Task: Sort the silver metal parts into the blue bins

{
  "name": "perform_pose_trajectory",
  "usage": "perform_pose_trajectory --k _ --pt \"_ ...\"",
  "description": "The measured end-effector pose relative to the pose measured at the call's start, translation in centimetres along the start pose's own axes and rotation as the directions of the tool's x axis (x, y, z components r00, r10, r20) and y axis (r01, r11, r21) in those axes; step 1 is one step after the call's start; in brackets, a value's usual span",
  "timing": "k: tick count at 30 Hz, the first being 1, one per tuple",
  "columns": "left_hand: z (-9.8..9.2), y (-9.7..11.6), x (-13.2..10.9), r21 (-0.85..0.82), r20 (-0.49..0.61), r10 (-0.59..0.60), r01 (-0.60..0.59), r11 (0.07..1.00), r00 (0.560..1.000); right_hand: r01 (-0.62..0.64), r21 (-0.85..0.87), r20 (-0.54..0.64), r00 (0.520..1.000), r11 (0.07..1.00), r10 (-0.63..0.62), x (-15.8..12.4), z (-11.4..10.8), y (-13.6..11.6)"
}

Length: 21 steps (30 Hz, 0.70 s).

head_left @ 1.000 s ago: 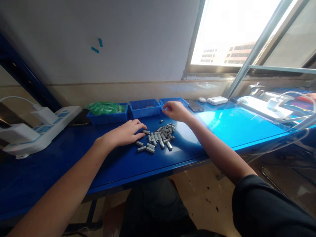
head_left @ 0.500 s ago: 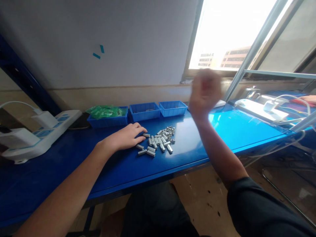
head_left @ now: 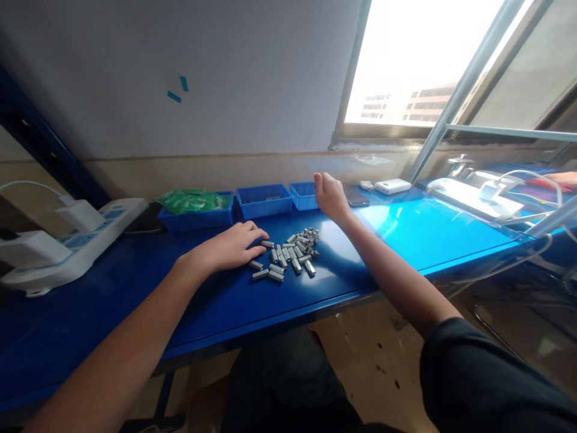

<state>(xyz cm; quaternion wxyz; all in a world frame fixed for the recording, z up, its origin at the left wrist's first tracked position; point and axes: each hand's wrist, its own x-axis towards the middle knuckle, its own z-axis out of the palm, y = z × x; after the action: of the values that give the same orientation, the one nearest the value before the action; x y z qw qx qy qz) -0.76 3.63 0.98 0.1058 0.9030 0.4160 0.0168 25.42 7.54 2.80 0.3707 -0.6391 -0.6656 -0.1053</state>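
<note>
A pile of silver metal hex standoffs [head_left: 288,255] lies on the blue tabletop, with smaller metal pieces resembling screws [head_left: 311,236] at its back right. My left hand [head_left: 238,243] rests at the pile's left side, fingers apart. One standoff [head_left: 267,244] lies by its fingertips, and another [head_left: 255,264] is near the thumb. Raised above the right blue bin [head_left: 303,197], my right hand [head_left: 331,195] is closed with its fingers curled in. Whatever it holds, if anything, is hidden. The hand covers part of that bin.
The middle blue bin [head_left: 264,203] holds a few small pieces. Green plastic packets [head_left: 193,201] fill the left bin [head_left: 198,221]. Power strips [head_left: 108,222] stand at both sides. A phone [head_left: 356,195] and white box [head_left: 393,186] sit behind; another person's hand [head_left: 565,179] shows far right.
My right hand has come down and left, from in front of the window to the right bin, still closed. My left hand has hardly moved. The pile looks the same.
</note>
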Motion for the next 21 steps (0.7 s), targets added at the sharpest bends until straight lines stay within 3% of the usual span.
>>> perform_pose_trajectory --k 8,16,19,21 --pt "-0.1 -0.1 -0.1 -0.030 -0.018 0.017 -0.018 0.999 1.000 -0.112 -0.125 -0.005 0.994 0.986 0.112 0.5 1.1 1.9" --pt "0.5 -1.2 0.4 -0.057 -0.084 0.033 -0.038 0.998 0.996 0.000 -0.062 0.067 0.998 0.998 0.004 -0.4 2.1 0.5" --pt "0.7 -1.7 0.5 -0.084 -0.108 0.001 -0.010 0.996 0.994 0.109 0.041 0.274 0.955 0.993 -0.116 -0.9 0.9 0.2" --pt "0.6 -1.9 0.5 -0.095 -0.116 -0.032 0.021 0.995 0.993 0.176 0.120 0.511 0.833 0.977 -0.213 -1.1 -0.2 0.4"
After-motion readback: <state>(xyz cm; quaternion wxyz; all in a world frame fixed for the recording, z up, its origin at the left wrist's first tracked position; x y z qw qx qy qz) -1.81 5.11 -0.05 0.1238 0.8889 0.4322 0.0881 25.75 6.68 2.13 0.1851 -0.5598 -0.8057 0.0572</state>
